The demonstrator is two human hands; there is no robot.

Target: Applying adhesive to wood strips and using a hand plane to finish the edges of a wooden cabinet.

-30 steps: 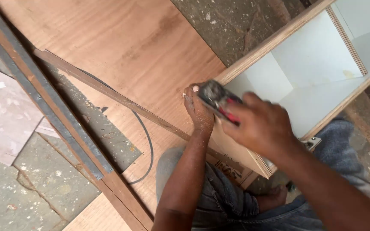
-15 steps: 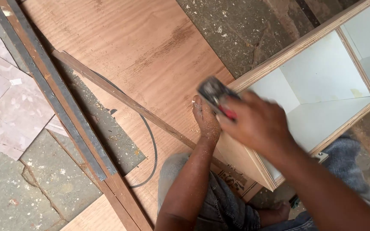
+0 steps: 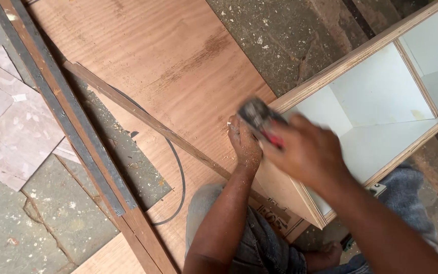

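A white-lined wooden cabinet (image 3: 381, 101) is seen lying at two o'clock, its plywood edge running up toward the top right corner; two compartments are shown, split by a thin divider, and nothing is seen inside either one. Beneath it, a broad plywood sheet (image 3: 153, 61) is spread across the speckled concrete floor (image 3: 51, 218), with a thin wooden strip (image 3: 143, 119) laid slantwise over it and long dark-edged battens (image 3: 72, 127) stretched from eleven toward six o'clock. A dark cable (image 3: 181, 177) is looped beside the strip, and pale tiles (image 3: 11, 132) are set at nine o'clock. At centre, the left hand (image 3: 244, 144) is pressed against the cabinet's near corner, fingers curled narrow and dusted with sawdust. Just at its three o'clock, the right hand (image 3: 310, 157) is blurred, fingers wrapped around a dark tool with a red grip (image 3: 260, 121), held over that same corner.
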